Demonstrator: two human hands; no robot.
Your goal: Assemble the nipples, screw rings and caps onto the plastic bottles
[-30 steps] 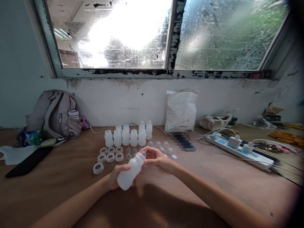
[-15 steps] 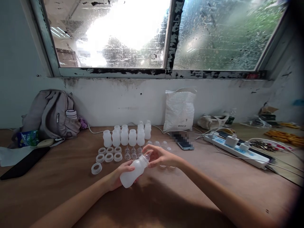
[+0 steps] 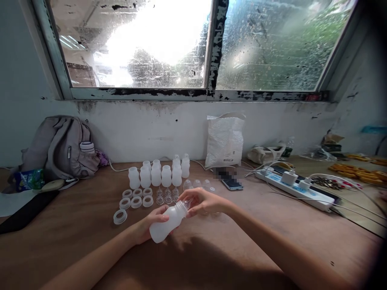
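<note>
My left hand (image 3: 150, 222) is wrapped round a frosted white baby bottle (image 3: 165, 226), which tilts with its neck up to the right. At its mouth, the fingers of my right hand (image 3: 205, 200) pinch a clear bottle nipple (image 3: 188, 202). How far the nipple sits in the neck is partly hidden by my fingers. Behind my hands stand several more baby bottles (image 3: 156, 173), two at the back with clear tops. Loose clear nipples (image 3: 159, 198) sit in rows in front of them. To their left lie several translucent collar rings (image 3: 120, 216), and clear domed caps (image 3: 196, 184) are beyond my right hand.
A grey backpack (image 3: 60, 149) and a black flat case (image 3: 30, 211) lie at the left. Against the wall leans a white plastic bag (image 3: 225, 141), with a phone (image 3: 232, 184) before it. A power strip (image 3: 302, 195) with cables runs along the right.
The camera view has shifted slightly, so everything sits a little further left. My hands still hold the bottle and nipple together in nearly the same pose; the nipple shows a bit more clearly.
</note>
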